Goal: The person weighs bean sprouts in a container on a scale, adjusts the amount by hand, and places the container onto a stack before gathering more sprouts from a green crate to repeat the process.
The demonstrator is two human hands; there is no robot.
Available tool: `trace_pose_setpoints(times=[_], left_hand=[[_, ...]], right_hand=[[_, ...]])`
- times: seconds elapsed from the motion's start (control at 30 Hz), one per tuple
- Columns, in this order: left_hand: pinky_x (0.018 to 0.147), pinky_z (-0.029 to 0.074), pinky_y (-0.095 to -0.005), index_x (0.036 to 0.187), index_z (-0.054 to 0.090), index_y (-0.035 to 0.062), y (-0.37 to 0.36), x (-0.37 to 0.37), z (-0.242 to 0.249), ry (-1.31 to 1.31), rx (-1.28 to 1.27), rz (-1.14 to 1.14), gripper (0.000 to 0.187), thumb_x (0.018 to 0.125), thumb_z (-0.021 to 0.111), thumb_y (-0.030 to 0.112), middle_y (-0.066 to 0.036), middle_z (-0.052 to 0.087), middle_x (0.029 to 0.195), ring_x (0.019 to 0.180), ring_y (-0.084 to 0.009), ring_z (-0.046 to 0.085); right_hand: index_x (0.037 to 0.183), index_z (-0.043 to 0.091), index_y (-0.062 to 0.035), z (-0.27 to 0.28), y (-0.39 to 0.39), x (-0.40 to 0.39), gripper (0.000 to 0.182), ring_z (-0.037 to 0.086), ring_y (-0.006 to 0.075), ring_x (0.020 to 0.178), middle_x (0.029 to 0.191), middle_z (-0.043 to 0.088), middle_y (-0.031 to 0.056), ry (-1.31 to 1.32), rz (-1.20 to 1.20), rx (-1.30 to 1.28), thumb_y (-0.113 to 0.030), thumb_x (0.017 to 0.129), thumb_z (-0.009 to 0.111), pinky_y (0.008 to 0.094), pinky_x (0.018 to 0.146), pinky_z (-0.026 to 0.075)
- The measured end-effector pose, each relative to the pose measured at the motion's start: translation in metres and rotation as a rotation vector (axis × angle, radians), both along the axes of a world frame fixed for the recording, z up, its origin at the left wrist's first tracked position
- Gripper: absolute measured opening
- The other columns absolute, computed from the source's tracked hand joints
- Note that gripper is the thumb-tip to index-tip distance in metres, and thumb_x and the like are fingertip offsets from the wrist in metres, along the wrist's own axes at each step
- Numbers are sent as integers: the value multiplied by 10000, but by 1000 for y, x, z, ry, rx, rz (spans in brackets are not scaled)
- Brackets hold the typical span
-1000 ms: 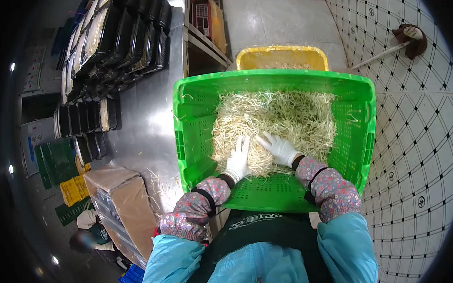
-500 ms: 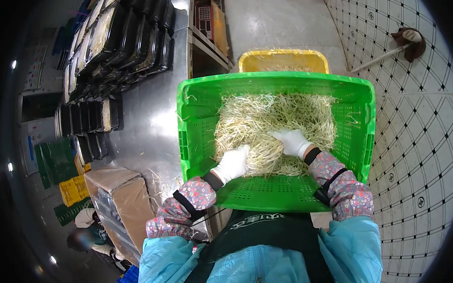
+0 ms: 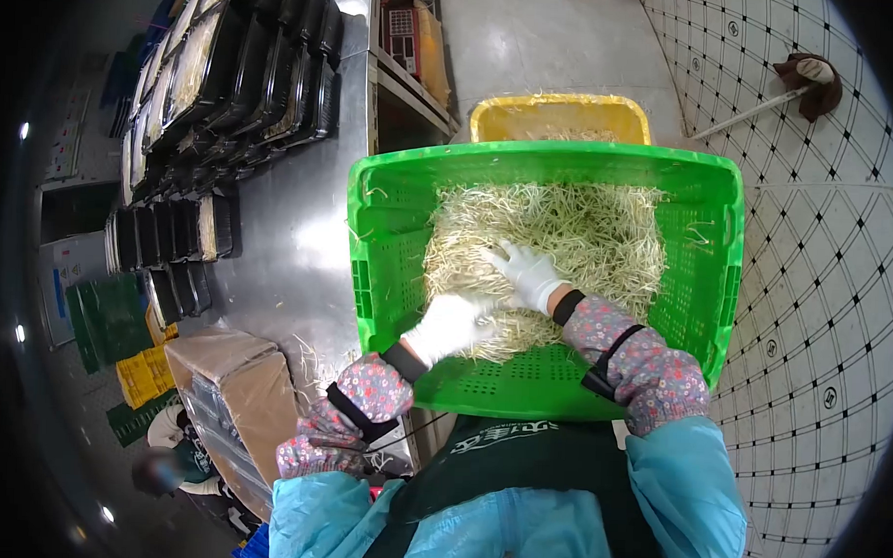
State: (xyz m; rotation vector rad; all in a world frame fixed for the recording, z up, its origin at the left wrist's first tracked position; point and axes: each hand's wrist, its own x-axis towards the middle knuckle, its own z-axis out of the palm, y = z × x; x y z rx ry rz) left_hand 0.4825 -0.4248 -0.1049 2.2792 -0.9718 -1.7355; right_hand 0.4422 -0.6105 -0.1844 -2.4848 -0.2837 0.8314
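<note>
Pale bean sprouts (image 3: 606,230) fill much of a large green crate (image 3: 390,193) with perforated walls. My right hand (image 3: 527,274), in a white glove, lies over the sprouts with its fingers spread. My left hand (image 3: 450,325), gloved the same way, is at the near left of the heap, beside a loose bunch of sprouts. Motion smears its fingers, so its grip cannot be made out. Part of the crate's perforated near side shows bare below the hands.
Behind the crate stands a yellow bin (image 3: 561,108). Stacked black trays (image 3: 266,86) stand on the steel table (image 3: 311,215) at left, with a cardboard box (image 3: 227,370) nearer. A co-worker (image 3: 180,457) is at lower left. A long-handled tool (image 3: 757,115) leans at the tiled right side.
My right hand has moved left, closer to my left hand, and its fingers are now spread. My left hand has shifted slightly left. Sprouts at the near right have been drawn leftward.
</note>
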Motion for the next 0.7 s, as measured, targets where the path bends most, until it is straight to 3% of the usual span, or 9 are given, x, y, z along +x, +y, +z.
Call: trace_pose_setpoints(times=[0.03,0.1,0.2,0.33,0.37,0.47,0.5,0.6,0.7], left_hand=[[965,478,-500,1475,385,120,1,5,-7,2,1,-3,939,673,820,342,-150,448,1454,1309,-408,445],[1018,453,-507,1534,244,142,5,11,-26,-597,-505,46,1114,629,851,375,-174,289,1555,1374,-423,369],[1026,444,-506,1563,107,148,-4,4,-45,-576,-182,32,1249,607,878,372,-212,243,1559,1399,-431,327],[944,499,-476,1560,22,104,-7,4,-96,-501,-159,242,1229,648,838,212,-274,231,1533,1304,-443,441],[865,527,-450,1524,182,51,-21,7,-78,-434,-2,318,999,710,752,154,-307,466,1367,1104,-416,605],[820,531,-453,1352,455,19,-16,7,-102,-422,46,301,653,752,682,141,-283,655,1058,918,-407,672],[803,530,-459,1128,593,22,-14,2,-98,-474,-25,321,384,772,651,155,-239,690,854,878,-402,676],[783,532,-461,1072,606,31,-10,-2,-75,-424,-19,208,317,784,645,157,-242,690,902,888,-398,674],[772,530,-454,1095,596,59,13,-1,-65,-465,-73,133,338,785,652,181,-207,690,908,872,-388,671]], right_hand=[[1578,22,-247,-11,6,-6,1261,411,421,1338,1548,265,255,-99,82,-62,-406,651,861,585,979,440],[1577,-6,-236,-11,-1,-16,1303,367,432,1361,1572,213,243,-146,30,-90,-450,632,865,614,995,407],[1574,-45,-187,-11,-18,-29,1376,337,420,1387,1587,180,240,-174,-37,-164,-485,599,879,630,1039,354],[1573,-21,-150,-31,-17,-34,1233,506,367,1272,1445,425,248,-11,-97,-91,-367,708,829,482,981,463],[1564,61,-129,-35,-14,-30,1103,564,354,1189,1391,483,238,93,-175,-81,-321,747,777,451,923,492],[1492,283,-98,-36,-19,-26,793,643,340,1055,1282,587,209,223,-223,-66,-264,817,665,430,842,529],[1431,424,-87,-34,-24,-25,633,665,338,1004,1226,633,190,250,-177,-68,-254,848,605,441,821,535],[1150,598,-77,-66,-56,-42,355,685,369,902,1020,700,172,-73,-112,1,-260,847,616,474,795,539],[1097,646,-116,-61,-110,-25,301,685,354,913,1001,703,181,-18,-443,-86,-305,875,571,463,801,539]])
